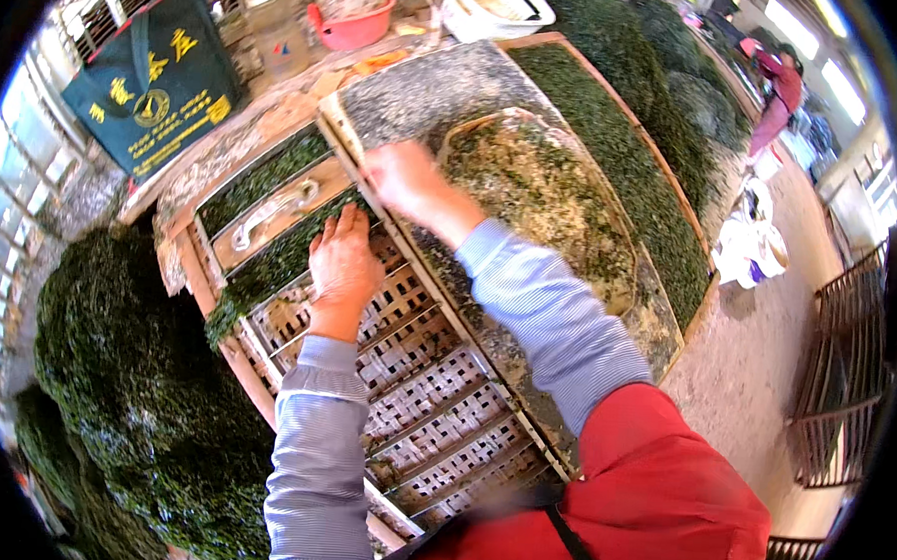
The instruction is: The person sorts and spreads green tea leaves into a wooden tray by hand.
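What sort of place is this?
Likely a plant-processing workshop: a big dark green heap stands at left, a frame with woven panels lies mid-view, and another person stands farther back.

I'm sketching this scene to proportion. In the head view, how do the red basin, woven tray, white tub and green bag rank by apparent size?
1. Woven tray
2. Green bag
3. Red basin and white tub: too alike to rank
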Available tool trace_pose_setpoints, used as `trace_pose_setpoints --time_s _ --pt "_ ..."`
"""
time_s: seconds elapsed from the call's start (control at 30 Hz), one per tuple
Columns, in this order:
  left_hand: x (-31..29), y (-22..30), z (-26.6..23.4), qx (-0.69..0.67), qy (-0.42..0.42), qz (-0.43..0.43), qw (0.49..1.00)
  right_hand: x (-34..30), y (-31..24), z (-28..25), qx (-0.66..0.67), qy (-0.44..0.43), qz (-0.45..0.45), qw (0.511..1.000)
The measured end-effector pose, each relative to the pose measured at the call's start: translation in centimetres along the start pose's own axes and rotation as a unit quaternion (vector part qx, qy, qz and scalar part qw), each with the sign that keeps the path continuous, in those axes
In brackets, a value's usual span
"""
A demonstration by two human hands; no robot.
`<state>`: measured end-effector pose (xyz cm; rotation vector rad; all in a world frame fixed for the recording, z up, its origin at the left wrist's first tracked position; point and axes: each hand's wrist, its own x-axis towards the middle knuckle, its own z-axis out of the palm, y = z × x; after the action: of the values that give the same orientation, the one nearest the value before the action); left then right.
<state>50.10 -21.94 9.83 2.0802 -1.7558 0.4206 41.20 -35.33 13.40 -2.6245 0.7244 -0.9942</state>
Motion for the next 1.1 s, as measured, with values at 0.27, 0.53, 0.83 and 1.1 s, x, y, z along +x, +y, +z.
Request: trace_pose_setpoints --time_s 0.27,0.53,0.83,1.1 --pt "-3.4 -5.8 -2.5 -0.131 0.034 -0.066 0.989 -4.0 -0.7 -3.6 0.067 0.186 0.031 0.980" --pt "-4.1 -4.7 -1.4 -0.044 -0.017 -0.048 0.998 -6.4 10.2 -4.4 -0.175 0.187 0.246 0.935" --pt "-5.0 -4.4 -1.5 -0.006 0.014 -0.026 1.000 -14.8 5.1 -8.0 0.024 -0.021 -0.038 0.999" --pt "-5.2 -4.5 -1.1 0.002 0.002 -0.031 1.000 -26.8 3.5 -14.6 -0.169 -0.018 0.135 0.976"
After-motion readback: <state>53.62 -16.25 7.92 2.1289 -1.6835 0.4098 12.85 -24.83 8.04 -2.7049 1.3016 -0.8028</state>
